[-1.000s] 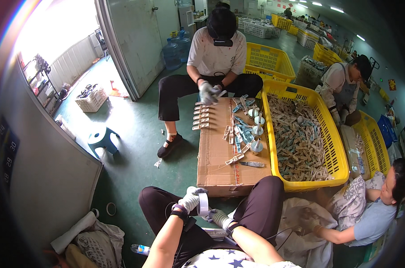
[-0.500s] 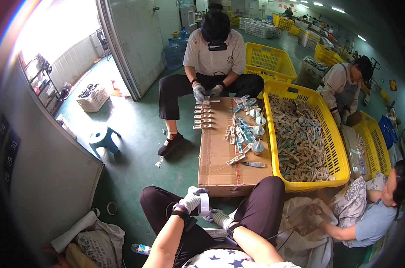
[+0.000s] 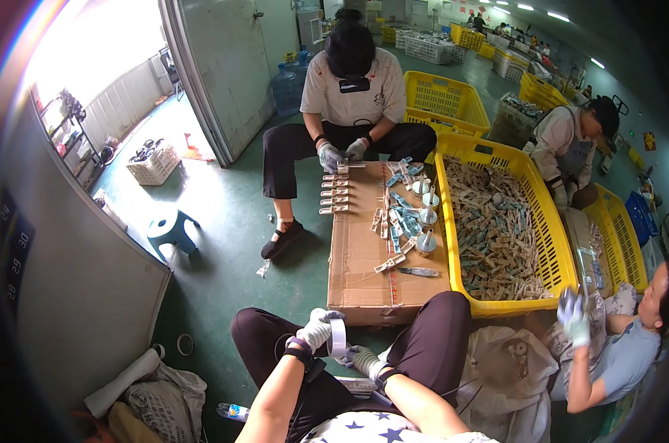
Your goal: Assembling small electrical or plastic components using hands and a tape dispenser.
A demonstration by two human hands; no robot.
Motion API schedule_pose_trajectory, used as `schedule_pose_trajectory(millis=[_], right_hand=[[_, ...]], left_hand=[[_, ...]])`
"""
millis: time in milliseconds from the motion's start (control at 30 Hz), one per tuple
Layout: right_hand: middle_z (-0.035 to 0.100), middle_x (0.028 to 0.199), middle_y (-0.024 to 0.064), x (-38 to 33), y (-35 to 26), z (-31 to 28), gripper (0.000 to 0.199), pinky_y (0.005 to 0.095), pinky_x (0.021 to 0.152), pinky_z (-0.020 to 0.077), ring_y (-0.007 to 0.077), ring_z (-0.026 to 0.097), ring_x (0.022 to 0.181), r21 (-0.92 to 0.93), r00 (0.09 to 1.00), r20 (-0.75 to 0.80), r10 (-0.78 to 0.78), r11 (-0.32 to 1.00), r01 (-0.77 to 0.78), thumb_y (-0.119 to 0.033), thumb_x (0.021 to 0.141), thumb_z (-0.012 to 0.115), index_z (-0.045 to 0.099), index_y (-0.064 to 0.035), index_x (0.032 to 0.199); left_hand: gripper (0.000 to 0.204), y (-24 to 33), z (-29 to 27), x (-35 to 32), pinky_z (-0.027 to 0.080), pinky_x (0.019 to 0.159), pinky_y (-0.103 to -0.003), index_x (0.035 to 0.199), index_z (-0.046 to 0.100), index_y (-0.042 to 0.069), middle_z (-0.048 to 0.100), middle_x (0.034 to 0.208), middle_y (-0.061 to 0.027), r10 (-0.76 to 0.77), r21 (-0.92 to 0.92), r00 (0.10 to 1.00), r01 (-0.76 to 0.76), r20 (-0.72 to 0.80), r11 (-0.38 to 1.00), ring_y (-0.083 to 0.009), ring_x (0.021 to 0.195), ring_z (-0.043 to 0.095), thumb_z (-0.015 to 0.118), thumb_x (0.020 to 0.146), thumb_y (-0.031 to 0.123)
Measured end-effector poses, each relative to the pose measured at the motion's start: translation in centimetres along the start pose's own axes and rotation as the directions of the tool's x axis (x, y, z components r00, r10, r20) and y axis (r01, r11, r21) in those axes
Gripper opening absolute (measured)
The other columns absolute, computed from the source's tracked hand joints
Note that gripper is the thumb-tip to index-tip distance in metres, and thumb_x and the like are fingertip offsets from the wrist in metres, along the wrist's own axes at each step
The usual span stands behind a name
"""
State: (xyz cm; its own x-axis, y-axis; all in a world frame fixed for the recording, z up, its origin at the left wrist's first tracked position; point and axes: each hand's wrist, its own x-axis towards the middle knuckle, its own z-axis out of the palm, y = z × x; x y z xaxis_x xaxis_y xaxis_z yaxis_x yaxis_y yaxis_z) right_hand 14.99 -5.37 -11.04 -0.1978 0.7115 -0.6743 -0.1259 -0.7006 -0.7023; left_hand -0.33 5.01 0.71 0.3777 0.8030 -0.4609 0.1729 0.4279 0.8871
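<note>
A white roll of tape (image 3: 337, 338) is gripped in my gloved left hand (image 3: 317, 329), above my lap. My gloved right hand (image 3: 364, 361) is closed just below and right of the roll; what its fingertips hold is hidden. Beyond my knees lies a cardboard box (image 3: 360, 284) used as a tabletop. On it are a row of beige clips (image 3: 334, 199), a heap of blue and white clips (image 3: 405, 220), several round-based pieces with upright stems (image 3: 426, 242) and a knife-like tool (image 3: 419, 272).
A yellow crate (image 3: 568, 277) full of clips stands right of the box. Across the box sits a co-worker (image 3: 357, 88); another co-worker (image 3: 621, 354) sits beside an open sack (image 3: 508, 413) at right. A blue stool (image 3: 172, 230) and a bottle (image 3: 233, 411) are at left.
The co-worker at right has raised a gloved hand out of the sack, whose opening now shows. The co-worker opposite shifts slightly. My hands and the roll of tape stay put.
</note>
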Motion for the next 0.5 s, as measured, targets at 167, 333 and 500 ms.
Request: schedule_pose_trajectory(millis=[167,333,500], right_hand=[[0.068,0.089,0.01,-0.06,-0.16,-0.16,0.015,0.0256,0.06,0.0532,0.0135,0.062,0.064,-0.007,1.0,-0.006,0.008,1.0,-0.008,-0.012,0.096,0.057,0.062,0.0005,0.103],[0.067,0.089,0.0094,-0.5,-0.67,0.18,0.014,0.0256,0.06,0.0531,0.0134,0.061,0.064,-0.018,0.999,-0.018,0.037,0.999,-0.037,-0.012,0.096,0.056,0.062,-0.0001,0.103],[0.067,0.089,0.0097,-0.11,-0.14,-0.01,0.014,0.0259,0.06,0.053,0.0136,0.061,0.063,-0.012,0.999,-0.012,0.03,0.999,-0.03,-0.011,0.097,0.056,0.062,-0.0002,0.102]], left_hand=[[0.017,0.1,0.22,-0.01,0.052,0.08,-0.03,0.103,0.067,0.006,0.068,0.095,-0.0039,0.021,-0.02,1.0,-0.021,0.006,1.0,-0.015,0.089,0.063,0.068,0.087,0.007],[0.018,-0.06,0.08,-0.2,0.052,0.079,-0.03,0.104,0.067,0.007,0.068,0.096,-0.0039,0.055,0.053,0.998,-0.055,-0.001,0.997,-0.015,0.088,0.063,0.068,0.086,0.006],[0.018,-0.08,0.12,-0.27,0.052,0.081,-0.03,0.103,0.067,0.006,0.068,0.097,-0.0039,0.089,0.098,0.996,-0.089,0.006,0.991,-0.0156,0.09,0.063,0.068,0.086,0.006]])
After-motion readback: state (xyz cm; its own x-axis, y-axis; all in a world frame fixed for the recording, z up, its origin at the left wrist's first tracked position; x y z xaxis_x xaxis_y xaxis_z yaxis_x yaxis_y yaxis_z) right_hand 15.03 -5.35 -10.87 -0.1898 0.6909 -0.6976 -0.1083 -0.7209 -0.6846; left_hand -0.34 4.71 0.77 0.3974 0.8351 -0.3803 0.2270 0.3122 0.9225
